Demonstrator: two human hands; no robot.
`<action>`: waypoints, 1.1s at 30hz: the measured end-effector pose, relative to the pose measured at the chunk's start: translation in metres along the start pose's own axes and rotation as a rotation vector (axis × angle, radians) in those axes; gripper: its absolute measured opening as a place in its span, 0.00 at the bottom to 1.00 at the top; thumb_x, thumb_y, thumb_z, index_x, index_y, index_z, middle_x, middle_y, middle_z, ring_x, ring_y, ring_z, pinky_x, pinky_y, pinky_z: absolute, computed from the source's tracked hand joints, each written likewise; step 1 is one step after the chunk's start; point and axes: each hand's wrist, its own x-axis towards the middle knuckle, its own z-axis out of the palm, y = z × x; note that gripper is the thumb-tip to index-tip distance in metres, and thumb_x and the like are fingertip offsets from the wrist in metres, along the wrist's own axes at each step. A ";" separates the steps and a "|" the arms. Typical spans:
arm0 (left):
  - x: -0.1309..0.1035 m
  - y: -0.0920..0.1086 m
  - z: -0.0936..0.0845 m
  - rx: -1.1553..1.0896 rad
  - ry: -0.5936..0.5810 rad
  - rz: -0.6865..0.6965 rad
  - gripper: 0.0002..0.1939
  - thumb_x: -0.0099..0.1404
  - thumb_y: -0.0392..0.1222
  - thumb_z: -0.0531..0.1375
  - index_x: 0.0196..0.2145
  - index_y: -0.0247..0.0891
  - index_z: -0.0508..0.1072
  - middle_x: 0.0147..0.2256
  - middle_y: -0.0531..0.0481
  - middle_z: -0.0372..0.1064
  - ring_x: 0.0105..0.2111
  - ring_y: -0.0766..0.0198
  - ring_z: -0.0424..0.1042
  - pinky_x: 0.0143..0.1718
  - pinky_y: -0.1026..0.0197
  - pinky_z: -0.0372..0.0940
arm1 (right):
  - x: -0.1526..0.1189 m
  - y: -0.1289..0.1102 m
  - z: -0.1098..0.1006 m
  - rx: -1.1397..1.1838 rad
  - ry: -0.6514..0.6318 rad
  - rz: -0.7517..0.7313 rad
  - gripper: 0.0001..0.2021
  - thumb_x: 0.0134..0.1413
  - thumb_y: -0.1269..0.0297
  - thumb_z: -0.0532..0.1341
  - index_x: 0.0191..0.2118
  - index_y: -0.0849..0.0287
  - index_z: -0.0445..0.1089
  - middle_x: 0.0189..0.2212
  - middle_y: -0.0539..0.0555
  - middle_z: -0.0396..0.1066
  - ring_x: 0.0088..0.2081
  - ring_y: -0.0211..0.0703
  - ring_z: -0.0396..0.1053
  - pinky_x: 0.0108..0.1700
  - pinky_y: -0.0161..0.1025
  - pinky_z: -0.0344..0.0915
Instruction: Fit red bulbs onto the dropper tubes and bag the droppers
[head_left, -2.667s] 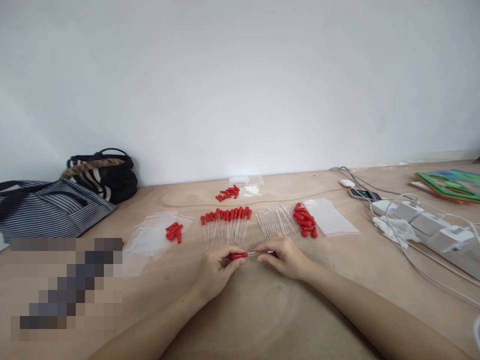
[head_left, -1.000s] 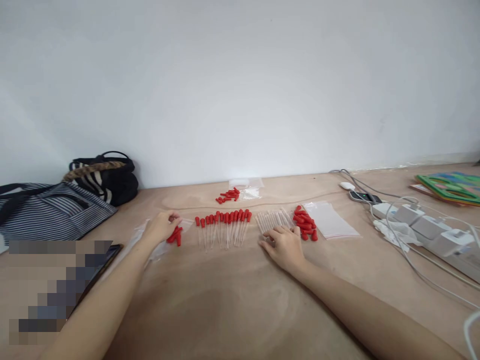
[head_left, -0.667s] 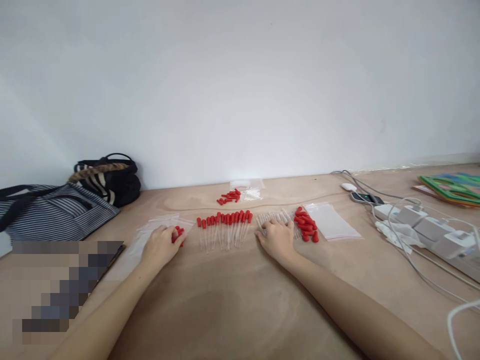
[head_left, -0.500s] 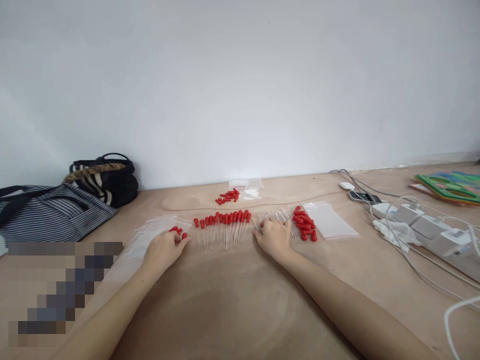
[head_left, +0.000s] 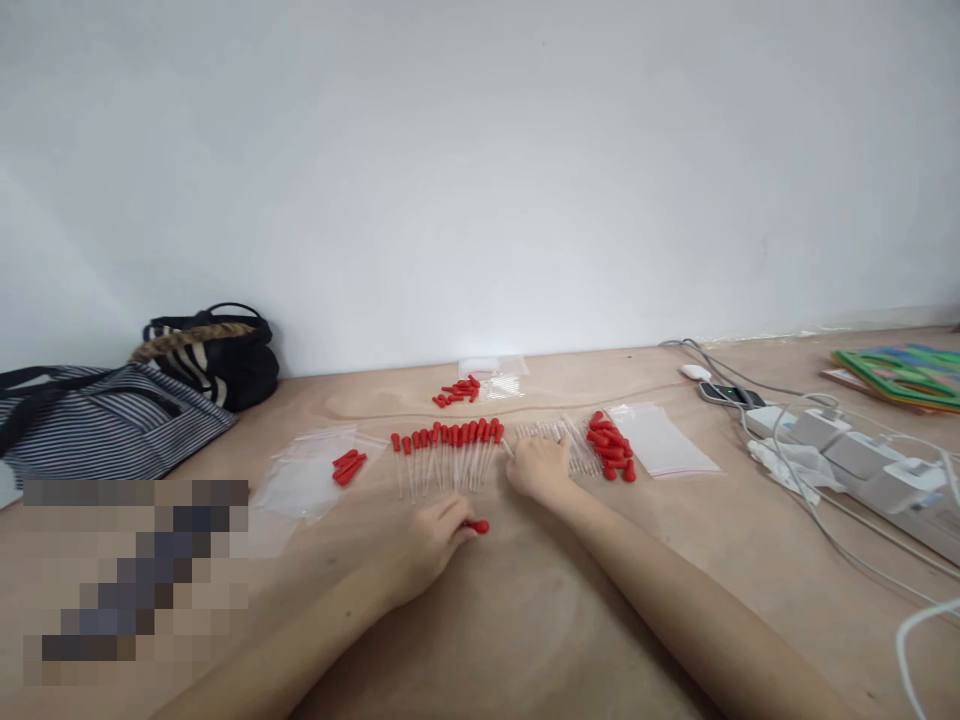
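Against the pale wall [head_left: 480, 180] stretches a wooden table [head_left: 480, 640], with a striped bag [head_left: 112, 425] and a smaller black bag [head_left: 251, 370] at its left end. Across from them, at the right, sits a power strip [head_left: 900, 480] crowded with white chargers. Clear plastic bags [head_left: 296, 480] lie flat on the left, a few red bulbs resting on them. In the middle, bulb-topped droppers [head_left: 455, 440] lie side by side in a row, and just right of them a spread of bare glass tubes [head_left: 577, 452]. The right hand [head_left: 538, 468] bends over those tubes; I cannot tell whether it grips one. The left hand [head_left: 439, 535], nearer the person, pinches a single red bulb [head_left: 481, 526], its rounded end poking out past the fingers.
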 end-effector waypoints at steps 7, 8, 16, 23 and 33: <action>0.003 0.005 0.011 -0.016 -0.088 0.170 0.20 0.60 0.28 0.45 0.45 0.43 0.67 0.33 0.47 0.66 0.34 0.62 0.63 0.37 0.61 0.61 | -0.013 0.008 -0.003 0.012 0.024 -0.053 0.11 0.50 0.68 0.51 0.29 0.64 0.70 0.31 0.64 0.72 0.35 0.52 0.68 0.40 0.49 0.51; 0.002 0.006 0.011 -0.040 -0.063 0.147 0.18 0.60 0.29 0.45 0.43 0.42 0.67 0.34 0.47 0.65 0.33 0.62 0.64 0.36 0.61 0.61 | -0.016 0.012 -0.003 0.025 0.055 -0.078 0.11 0.51 0.68 0.51 0.30 0.64 0.69 0.32 0.64 0.72 0.35 0.53 0.67 0.39 0.48 0.51; -0.005 0.004 0.022 -0.280 0.134 -0.333 0.02 0.57 0.36 0.54 0.27 0.38 0.64 0.25 0.52 0.65 0.25 0.65 0.64 0.27 0.63 0.59 | -0.035 0.052 0.013 0.215 0.327 -0.577 0.08 0.56 0.72 0.48 0.32 0.60 0.64 0.29 0.53 0.71 0.34 0.41 0.65 0.49 0.45 0.45; -0.004 0.004 0.019 -0.223 0.131 -0.337 0.04 0.55 0.39 0.56 0.30 0.39 0.70 0.29 0.50 0.66 0.30 0.62 0.66 0.32 0.60 0.60 | -0.048 0.056 0.021 0.264 0.381 -0.673 0.14 0.54 0.72 0.51 0.45 0.56 0.65 0.28 0.52 0.72 0.38 0.42 0.65 0.51 0.48 0.39; -0.004 -0.001 0.027 -0.470 0.242 -0.420 0.05 0.58 0.41 0.54 0.32 0.39 0.66 0.27 0.52 0.67 0.29 0.63 0.67 0.31 0.62 0.60 | -0.059 0.046 0.013 0.335 0.317 -0.634 0.06 0.53 0.69 0.52 0.29 0.58 0.65 0.24 0.48 0.69 0.31 0.37 0.64 0.50 0.46 0.41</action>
